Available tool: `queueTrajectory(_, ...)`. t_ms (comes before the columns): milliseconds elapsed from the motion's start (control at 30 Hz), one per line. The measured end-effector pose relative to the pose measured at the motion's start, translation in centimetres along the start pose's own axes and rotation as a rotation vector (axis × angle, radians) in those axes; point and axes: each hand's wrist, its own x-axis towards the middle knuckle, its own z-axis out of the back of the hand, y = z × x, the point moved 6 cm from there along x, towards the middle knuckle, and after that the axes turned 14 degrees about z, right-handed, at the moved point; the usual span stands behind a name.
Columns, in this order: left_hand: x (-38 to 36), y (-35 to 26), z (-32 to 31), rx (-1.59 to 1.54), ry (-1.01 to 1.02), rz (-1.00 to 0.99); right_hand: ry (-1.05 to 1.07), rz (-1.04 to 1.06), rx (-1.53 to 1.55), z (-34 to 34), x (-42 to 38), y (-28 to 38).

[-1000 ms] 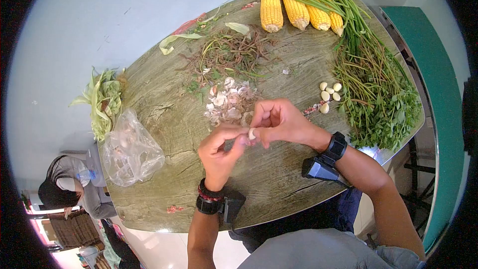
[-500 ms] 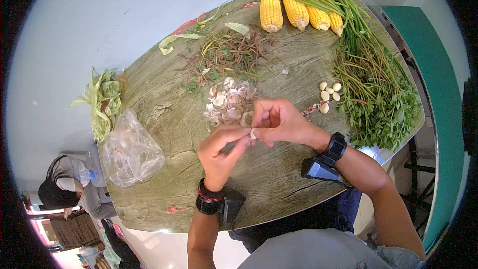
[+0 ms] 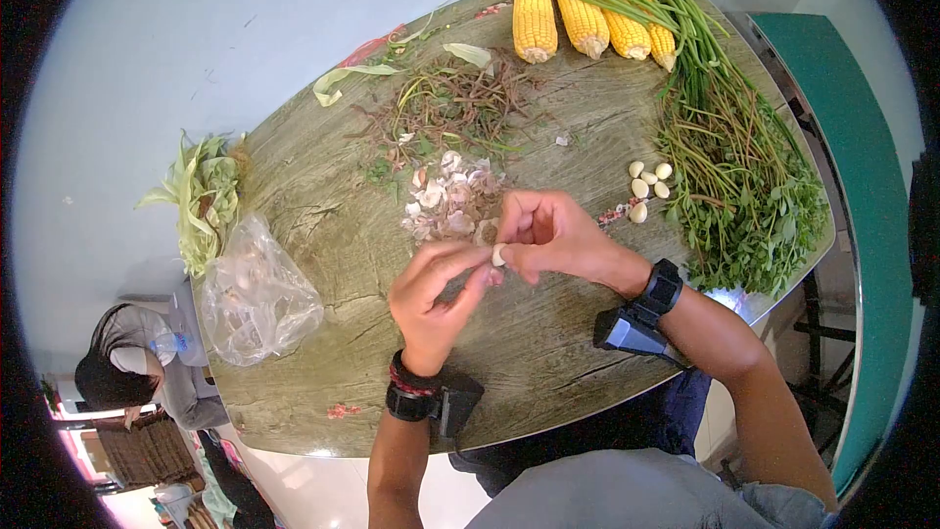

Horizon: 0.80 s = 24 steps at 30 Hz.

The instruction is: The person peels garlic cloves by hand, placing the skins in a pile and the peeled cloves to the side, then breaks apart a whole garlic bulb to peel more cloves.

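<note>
A pale garlic clove (image 3: 498,255) is pinched between the fingertips of my right hand (image 3: 555,238). My left hand (image 3: 437,296) touches it from the left, thumb and fingers closed near it; a small bit of skin shows at its fingertips. Just beyond my hands lies a heap of garlic skins (image 3: 452,198). To the right, several peeled garlic cloves (image 3: 639,188) sit in a small group on the wooden table (image 3: 548,353).
Corn cobs (image 3: 534,18) and long green beans (image 3: 676,10) lie at the back right, above leafy greens (image 3: 759,206). Plant scraps (image 3: 455,103) lie behind the skins. At left are a plastic bag (image 3: 259,294), husks (image 3: 206,201) and a person (image 3: 147,358).
My fingertips have shifted slightly around the clove, and more of its pale surface shows. The other things on the table stay where they were.
</note>
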Motion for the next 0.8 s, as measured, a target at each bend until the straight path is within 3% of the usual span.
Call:
queueTrajectory(167,-0.17,0.18,0.06,0.030,-0.046,0.054,-0.002,0.027,-0.068,0.03,0.03,-0.02)
queueTrajectory(367,-0.28,-0.07,0.10,0.123,-0.077,-0.027,0.010,0.016,-0.099,0.20,-0.05,-0.55)
queueTrajectory(800,-0.49,0.45,0.57,0.014,-0.144,0.078,0.038,-0.024,-0.059,-0.24,-0.10,-0.20)
